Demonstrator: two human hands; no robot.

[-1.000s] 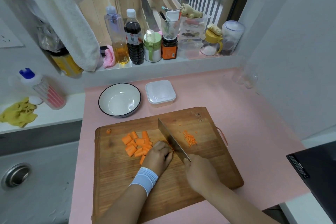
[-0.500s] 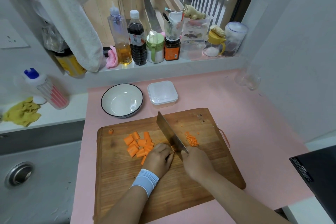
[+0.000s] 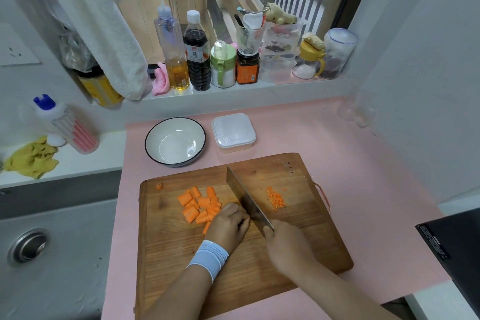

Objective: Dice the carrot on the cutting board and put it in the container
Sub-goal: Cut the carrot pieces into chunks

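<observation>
Beyond the cutting board, at its 11 o'clock, a white bowl with a dark rim stands on the pink worktop and holds nothing. Just beside it, at the board's 12 o'clock, sits a pale square container with its lid on; no carrot is in it. On the window sill at 12 o'clock stand an oil bottle with yellow liquid low down, a dark sauce bottle and a green-lidded jar of something white.

The carrot lies on the board in two lots. The carrot chunks, thick and bright orange, are heaped at 9 o'clock of the cleaver; the diced carrot, in tiny cubes, lies at its 3 o'clock.

The right grip is closed round the cleaver's handle, the blade's edge down on the board. The left grip has its fingers curled under, knuckles against the blade; whether it pins a piece I cannot tell.
</observation>
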